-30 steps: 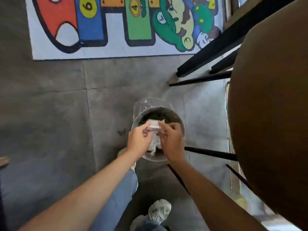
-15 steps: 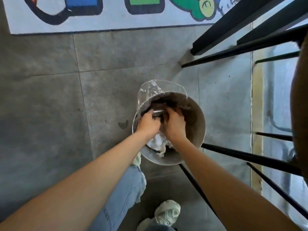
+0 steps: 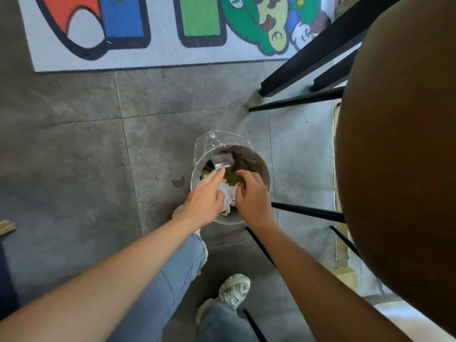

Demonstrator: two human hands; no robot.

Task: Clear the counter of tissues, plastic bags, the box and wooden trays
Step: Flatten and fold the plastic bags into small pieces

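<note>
A round grey bin [image 3: 264, 169] with a clear plastic liner [image 3: 209, 141] stands on the floor below me. Inside it lie a crumpled white tissue [image 3: 225, 195], a silvery plastic wrapper [image 3: 222, 160] and something green [image 3: 233, 178]. My left hand [image 3: 204, 196] hovers over the bin's near left rim with its fingers stretched out, the tips by the wrapper. My right hand [image 3: 251, 193] is over the near right side with its fingers loosely curled and apart. The tissue shows in the gap between both hands. Neither hand grips anything.
A round brown tabletop [image 3: 399, 156] fills the right side, with black metal legs [image 3: 308, 212] running beside the bin. A colourful rug [image 3: 160, 33] lies at the far side of the grey tiled floor. My shoes [image 3: 234, 290] are just below the bin.
Both hands held a small white item above the bin, pushed down into it, and have now lifted back out with nothing in them.
</note>
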